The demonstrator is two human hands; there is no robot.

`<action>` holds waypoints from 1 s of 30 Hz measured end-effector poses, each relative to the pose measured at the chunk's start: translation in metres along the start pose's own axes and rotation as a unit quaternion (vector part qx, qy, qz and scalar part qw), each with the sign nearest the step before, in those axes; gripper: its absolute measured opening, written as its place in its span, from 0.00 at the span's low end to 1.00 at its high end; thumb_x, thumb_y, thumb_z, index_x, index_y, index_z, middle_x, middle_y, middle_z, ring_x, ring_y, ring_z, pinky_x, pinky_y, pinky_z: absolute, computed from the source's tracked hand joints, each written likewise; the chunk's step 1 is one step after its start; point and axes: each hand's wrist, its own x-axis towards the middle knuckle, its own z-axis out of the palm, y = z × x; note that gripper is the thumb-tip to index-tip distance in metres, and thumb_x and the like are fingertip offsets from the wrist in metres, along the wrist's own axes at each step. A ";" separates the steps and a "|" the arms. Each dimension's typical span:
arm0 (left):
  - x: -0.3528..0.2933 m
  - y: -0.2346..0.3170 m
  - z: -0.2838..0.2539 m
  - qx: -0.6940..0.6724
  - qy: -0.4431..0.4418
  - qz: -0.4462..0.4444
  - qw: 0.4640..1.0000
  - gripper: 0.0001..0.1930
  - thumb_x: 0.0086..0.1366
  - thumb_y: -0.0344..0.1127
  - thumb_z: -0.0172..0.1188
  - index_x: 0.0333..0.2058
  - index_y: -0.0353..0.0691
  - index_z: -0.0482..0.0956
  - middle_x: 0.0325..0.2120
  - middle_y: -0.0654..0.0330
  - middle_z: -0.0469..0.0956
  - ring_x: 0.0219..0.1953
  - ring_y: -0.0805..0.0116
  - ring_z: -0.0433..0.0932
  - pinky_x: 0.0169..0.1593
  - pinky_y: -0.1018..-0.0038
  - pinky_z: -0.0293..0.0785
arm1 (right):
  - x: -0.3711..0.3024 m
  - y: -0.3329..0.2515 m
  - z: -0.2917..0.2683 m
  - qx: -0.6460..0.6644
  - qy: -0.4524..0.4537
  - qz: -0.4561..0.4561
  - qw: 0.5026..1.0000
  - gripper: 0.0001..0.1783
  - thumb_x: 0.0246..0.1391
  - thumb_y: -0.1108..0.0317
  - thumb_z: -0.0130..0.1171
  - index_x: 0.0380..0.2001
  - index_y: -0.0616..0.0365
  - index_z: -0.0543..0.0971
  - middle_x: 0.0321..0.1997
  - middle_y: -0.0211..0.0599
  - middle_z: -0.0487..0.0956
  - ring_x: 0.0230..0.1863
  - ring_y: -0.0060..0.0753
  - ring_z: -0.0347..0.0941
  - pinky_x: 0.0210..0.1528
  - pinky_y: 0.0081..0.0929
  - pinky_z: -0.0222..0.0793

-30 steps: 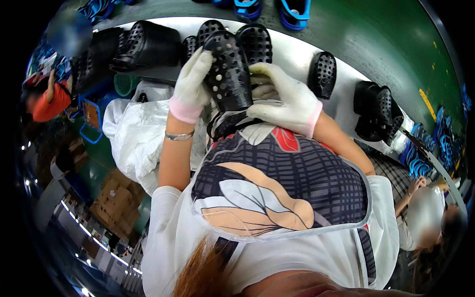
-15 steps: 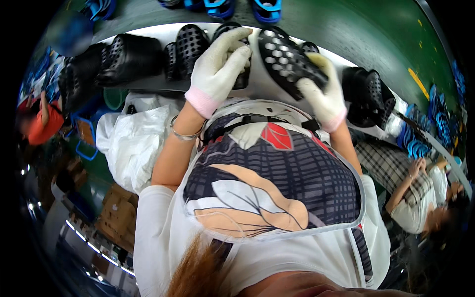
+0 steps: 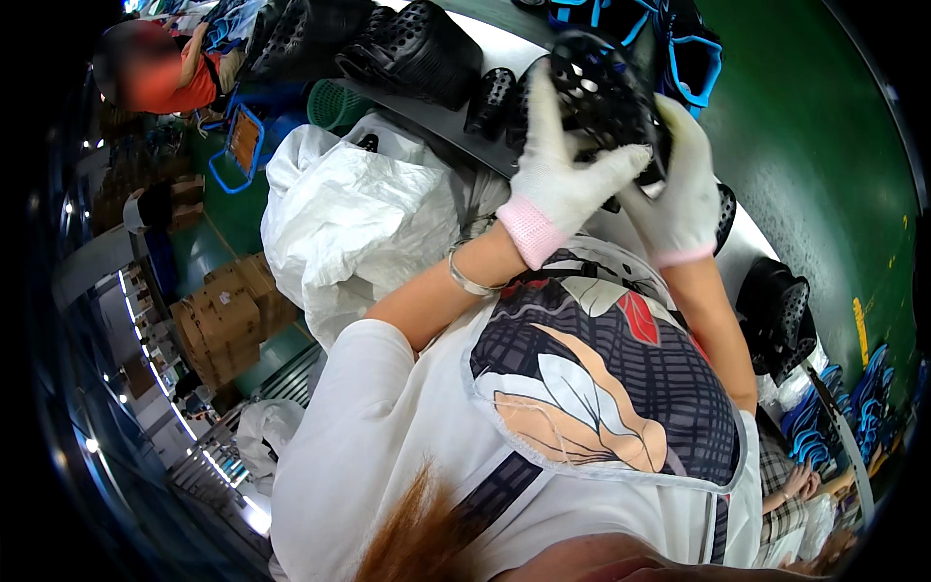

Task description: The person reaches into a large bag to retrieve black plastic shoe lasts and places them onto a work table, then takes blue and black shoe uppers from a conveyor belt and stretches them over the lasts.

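Observation:
Both my gloved hands are on a black perforated clog (image 3: 603, 92), lifted in front of me and slightly blurred. My left hand (image 3: 567, 175) has its fingers up along the clog's left side, its thumb reaching across below. At the right side, my right hand (image 3: 684, 189) curls around the clog; the inner fingers are partly hidden. Whether a second clog is nested against it, I cannot tell. Just left of my left hand, a smaller black clog (image 3: 492, 100) stands on the white bench (image 3: 499, 27).
Stacked black clogs (image 3: 417, 53) line the bench at left, with more (image 3: 779, 315) at right. White sacking (image 3: 359, 213) bulges below the bench beside a green basket (image 3: 335, 105). Blue-trimmed shoes (image 3: 690, 63) lie beyond. People sit at both sides; cardboard boxes (image 3: 218, 306) stand lower left.
My left hand has moved from the clogs on the bench to the clog that my right hand was holding. The clog is raised between both hands. The view has turned leftward.

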 end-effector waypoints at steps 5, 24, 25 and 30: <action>0.021 0.014 -0.040 0.029 0.068 0.068 0.995 0.58 0.54 0.27 0.67 0.67 0.37 0.26 0.50 0.52 0.69 0.47 0.67 0.75 0.48 0.72 0.77 | 0.038 -0.021 0.046 0.003 -0.031 -0.082 0.996 0.43 0.39 0.66 0.68 0.60 0.58 0.62 0.58 0.51 0.68 0.56 0.53 0.69 0.54 0.38 0.70; 0.104 0.052 -0.249 0.648 0.160 0.033 0.744 0.33 0.56 0.53 0.63 0.57 0.41 0.72 0.50 0.46 0.76 0.53 0.54 0.76 0.57 0.68 0.68 | 0.018 -0.001 0.056 0.013 -0.207 0.018 0.978 0.21 0.52 0.63 0.59 0.49 0.58 0.74 0.52 0.44 0.74 0.51 0.48 0.71 0.54 0.37 0.68; 0.107 0.048 -0.250 0.647 0.164 0.066 0.741 0.32 0.55 0.57 0.61 0.52 0.39 0.76 0.43 0.46 0.79 0.47 0.51 0.78 0.53 0.65 0.72 | 0.018 -0.002 0.055 0.016 -0.209 0.025 0.978 0.21 0.52 0.63 0.59 0.49 0.58 0.74 0.52 0.44 0.74 0.51 0.48 0.71 0.54 0.37 0.68; 0.107 0.042 -0.247 0.581 0.232 0.053 0.778 0.27 0.55 0.52 0.63 0.48 0.37 0.78 0.39 0.49 0.81 0.42 0.54 0.81 0.49 0.68 0.74 | 0.015 0.002 0.054 0.020 -0.209 0.045 0.977 0.20 0.52 0.63 0.59 0.47 0.59 0.74 0.51 0.45 0.74 0.51 0.49 0.72 0.53 0.37 0.69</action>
